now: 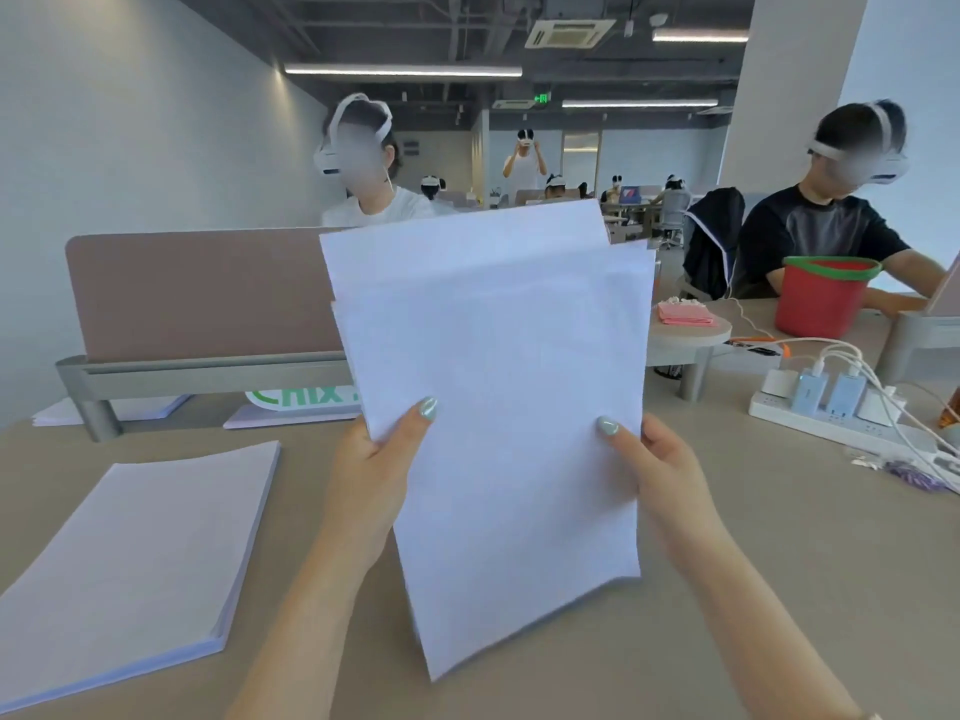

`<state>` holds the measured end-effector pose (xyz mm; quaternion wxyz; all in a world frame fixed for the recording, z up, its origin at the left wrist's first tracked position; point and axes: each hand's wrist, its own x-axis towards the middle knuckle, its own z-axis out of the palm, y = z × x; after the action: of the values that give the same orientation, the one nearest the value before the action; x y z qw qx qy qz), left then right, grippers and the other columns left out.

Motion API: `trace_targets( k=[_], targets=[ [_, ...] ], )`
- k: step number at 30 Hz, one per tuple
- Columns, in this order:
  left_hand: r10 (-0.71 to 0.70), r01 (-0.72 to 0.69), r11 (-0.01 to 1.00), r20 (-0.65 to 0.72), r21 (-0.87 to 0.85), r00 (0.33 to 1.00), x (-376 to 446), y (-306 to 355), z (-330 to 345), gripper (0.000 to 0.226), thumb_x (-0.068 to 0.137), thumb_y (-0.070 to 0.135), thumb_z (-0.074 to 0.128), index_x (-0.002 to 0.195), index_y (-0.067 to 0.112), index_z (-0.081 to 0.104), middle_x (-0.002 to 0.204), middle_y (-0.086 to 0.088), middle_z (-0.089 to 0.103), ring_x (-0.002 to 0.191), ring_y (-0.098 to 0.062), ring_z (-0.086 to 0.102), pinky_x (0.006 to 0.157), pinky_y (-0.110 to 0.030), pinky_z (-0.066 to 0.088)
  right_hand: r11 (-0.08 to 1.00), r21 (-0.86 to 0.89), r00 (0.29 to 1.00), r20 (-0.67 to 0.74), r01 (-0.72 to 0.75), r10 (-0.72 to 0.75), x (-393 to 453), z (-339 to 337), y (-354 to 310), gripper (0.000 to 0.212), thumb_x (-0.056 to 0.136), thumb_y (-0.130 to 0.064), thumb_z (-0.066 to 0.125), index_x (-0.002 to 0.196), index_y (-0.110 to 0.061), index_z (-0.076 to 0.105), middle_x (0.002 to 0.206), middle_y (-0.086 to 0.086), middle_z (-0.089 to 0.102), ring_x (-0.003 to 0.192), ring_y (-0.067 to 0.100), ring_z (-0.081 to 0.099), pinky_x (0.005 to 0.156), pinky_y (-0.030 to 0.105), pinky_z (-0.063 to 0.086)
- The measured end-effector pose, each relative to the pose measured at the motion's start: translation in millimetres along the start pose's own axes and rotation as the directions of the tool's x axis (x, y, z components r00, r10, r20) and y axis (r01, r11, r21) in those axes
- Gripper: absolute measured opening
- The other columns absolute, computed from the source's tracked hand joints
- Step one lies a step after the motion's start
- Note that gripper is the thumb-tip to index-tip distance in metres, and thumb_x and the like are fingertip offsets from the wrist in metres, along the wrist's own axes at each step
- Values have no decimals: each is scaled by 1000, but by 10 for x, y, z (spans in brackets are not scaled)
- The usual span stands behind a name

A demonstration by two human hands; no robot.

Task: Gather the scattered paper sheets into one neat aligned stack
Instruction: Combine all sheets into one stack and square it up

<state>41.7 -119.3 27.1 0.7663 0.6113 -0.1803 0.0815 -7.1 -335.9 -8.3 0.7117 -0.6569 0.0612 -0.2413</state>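
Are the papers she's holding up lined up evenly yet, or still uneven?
Still uneven. In the held sheets, gripped by the left hand and right hand, a back sheet's top edge sticks up, skewed, above the front one.

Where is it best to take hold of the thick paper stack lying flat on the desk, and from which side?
Probably at the near right corner of the thick paper stack, coming from the right. That corner's edges show their full thickness and lie open toward the desk, so fingers could slip under there. Both hands are busy: the left hand and right hand pinch the held sheets.
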Motion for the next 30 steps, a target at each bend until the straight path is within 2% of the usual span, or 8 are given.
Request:
trace_targets(
  k=[2,6,11,14,17,24,27,30],
  targets=[
    [106,-107,994,-35,-39,994,56,176,-6,20,88,15,60,82,32,69,78,25,73,79,8,68,68,-12,53,997,30,997,7,78,-78,3,54,-208,12,88,-25,62,89,-17,71,90,-4,76,78,12,70,65,22,55],
    [182,-183,983,-24,-32,983,103,339,-69,17,86,14,61,91,29,66,80,26,73,82,8,68,69,-9,53,984,100,983,97,145,-154,-7,121,-376,19,80,-26,64,96,-20,72,98,-3,76,84,11,72,68,21,57],
    [93,-93,995,-8,45,996,86,181,-211,21,85,11,63,96,29,64,83,24,73,79,5,69,61,-10,51,991,85,979,168,101,-114,-27,146,-264,24,87,-12,60,108,-19,67,105,-2,75,92,13,71,71,21,55],
    [18,-16,999,-23,47,1000,45,90,-255,15,86,12,63,92,25,68,77,23,74,73,5,69,56,-9,51,995,48,976,197,85,-93,-49,172,-188,21,92,-7,54,103,-18,69,100,-3,76,87,12,72,68,20,54],
    [68,-66,996,-47,54,997,36,146,-244,16,88,14,61,88,28,68,75,27,72,72,12,67,57,-5,48,991,72,976,174,117,-128,-56,219,-232,20,92,-8,54,101,-16,70,97,-4,76,85,12,71,66,19,54],
    [198,-199,980,-60,-16,978,96,388,-250,12,84,19,62,82,29,68,76,23,73,74,6,69,62,-11,53,952,181,953,131,246,-271,-45,343,-419,22,91,-8,55,90,-21,73,93,-6,75,83,10,70,68,20,55],
    [131,-131,991,0,22,991,80,259,-322,13,84,23,61,88,33,67,85,26,73,83,8,68,69,-14,54,970,123,965,134,209,-225,-76,368,-307,19,91,-13,56,92,-20,73,94,-3,75,83,14,70,70,23,56],
    [-39,33,993,47,110,998,52,0,-413,17,87,28,61,86,42,70,92,24,73,90,2,69,79,-27,52,995,76,985,152,70,-81,-111,378,-132,17,92,-17,57,97,-16,73,97,2,76,87,19,71,68,24,57]
  ],
)
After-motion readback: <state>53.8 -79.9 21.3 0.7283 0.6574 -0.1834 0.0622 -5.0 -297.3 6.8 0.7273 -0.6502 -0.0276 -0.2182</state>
